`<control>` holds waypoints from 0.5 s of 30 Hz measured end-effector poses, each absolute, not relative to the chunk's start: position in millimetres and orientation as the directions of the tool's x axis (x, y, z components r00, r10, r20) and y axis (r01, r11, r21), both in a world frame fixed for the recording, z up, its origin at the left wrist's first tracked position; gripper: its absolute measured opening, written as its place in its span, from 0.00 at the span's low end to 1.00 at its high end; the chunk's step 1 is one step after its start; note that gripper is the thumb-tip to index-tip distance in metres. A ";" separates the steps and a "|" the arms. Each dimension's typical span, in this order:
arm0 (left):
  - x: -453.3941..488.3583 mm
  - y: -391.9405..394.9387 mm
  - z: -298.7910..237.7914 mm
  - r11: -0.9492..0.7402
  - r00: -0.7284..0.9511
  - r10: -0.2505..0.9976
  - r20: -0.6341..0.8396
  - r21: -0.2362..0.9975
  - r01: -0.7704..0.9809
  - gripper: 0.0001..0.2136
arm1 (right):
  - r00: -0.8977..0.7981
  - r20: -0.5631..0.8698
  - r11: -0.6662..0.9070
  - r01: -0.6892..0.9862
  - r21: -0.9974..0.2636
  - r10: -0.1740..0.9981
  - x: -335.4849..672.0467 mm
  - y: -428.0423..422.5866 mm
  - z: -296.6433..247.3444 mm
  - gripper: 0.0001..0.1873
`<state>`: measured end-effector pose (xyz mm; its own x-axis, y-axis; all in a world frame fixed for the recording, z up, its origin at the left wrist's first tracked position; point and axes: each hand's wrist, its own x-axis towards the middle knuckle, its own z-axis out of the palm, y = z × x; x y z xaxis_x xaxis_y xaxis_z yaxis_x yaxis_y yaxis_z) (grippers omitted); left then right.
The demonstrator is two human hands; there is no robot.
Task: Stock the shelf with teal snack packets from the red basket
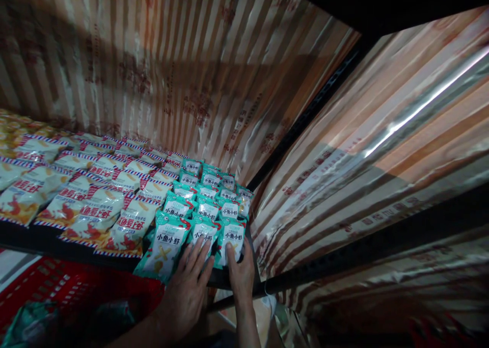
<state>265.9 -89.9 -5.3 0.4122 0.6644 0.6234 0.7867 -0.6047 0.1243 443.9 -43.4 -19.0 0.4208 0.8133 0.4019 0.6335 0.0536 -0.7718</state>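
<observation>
Teal-and-white snack bags (207, 209) stand in several rows at the right end of the shelf. My left hand (188, 282) lies with fingers stretched and slightly apart against the lower front of the middle snack bag (205, 229). At the front right, my right hand (241, 272) grips another snack bag (234, 231), its thumb on the face and its fingers along the right side. Just left of my left hand, a third front bag (166, 246) leans out over the shelf edge, untouched by the fingertips.
White, red and blue snack bags (130, 220) fill the shelf to the left, with yellowish bags (13, 126) beyond. Below sits a red basket (72, 276) with teal packages (32, 322) inside. Striped plastic sheeting (183, 78) and a dark metal post (305, 118) bound the shelf.
</observation>
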 end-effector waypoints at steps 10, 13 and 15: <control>265.6 -85.6 -14.5 -0.609 0.423 0.670 0.610 0.125 0.783 0.25 | 0.453 0.349 0.014 0.594 -0.805 0.820 439.9 -37.7 -15.5 0.34; 260.6 -87.5 -14.3 -0.602 0.432 0.664 0.610 0.093 0.793 0.24 | 0.398 0.344 0.033 0.612 -0.790 0.851 439.2 -37.4 -14.7 0.34; 257.6 -90.3 -11.3 -0.626 0.468 0.640 0.610 0.061 0.777 0.25 | 0.374 0.347 0.042 0.626 -0.779 0.860 438.7 -37.7 -13.9 0.35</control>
<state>257.6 -90.3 -11.3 0.4679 0.6397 0.6098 0.7772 -0.6264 0.0607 438.7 -37.7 -13.9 0.3739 0.8601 0.3470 0.6259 0.0421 -0.7788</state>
